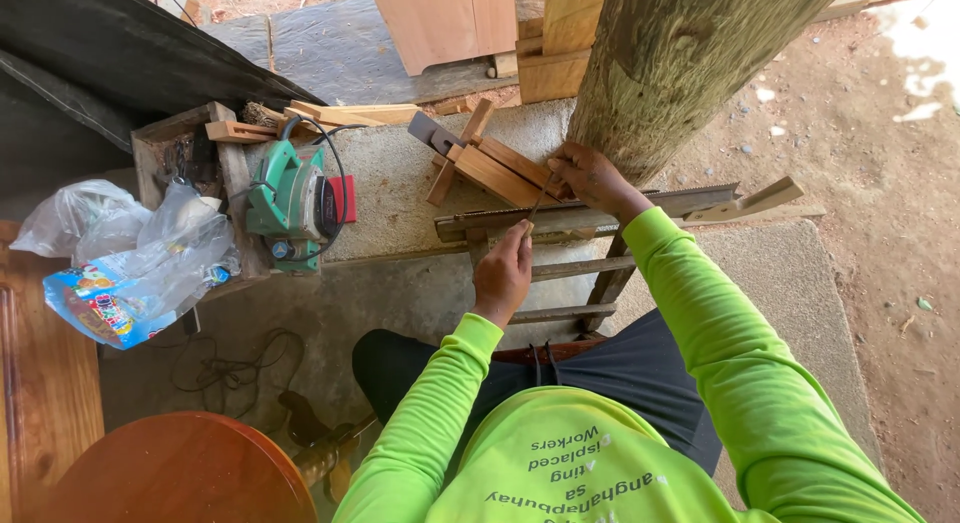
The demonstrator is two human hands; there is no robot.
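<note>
A long saw blade (650,203) lies teeth-up, clamped in a low wooden frame (580,273) in front of me. A thin metal file (538,201) crosses the blade. My left hand (503,273) grips the file's near end. Just past the blade, my right hand (592,179) pinches the far end, close to a thick wooden post (680,63). Both arms wear lime green sleeves.
A green circular saw (292,201) rests on a concrete slab beside a wooden box (190,153) and plastic bags (130,273). Wood offcuts (490,168) lie behind the blade. A round wooden stool (180,473) and a loose cable (230,368) are at lower left. Bare dirt lies to the right.
</note>
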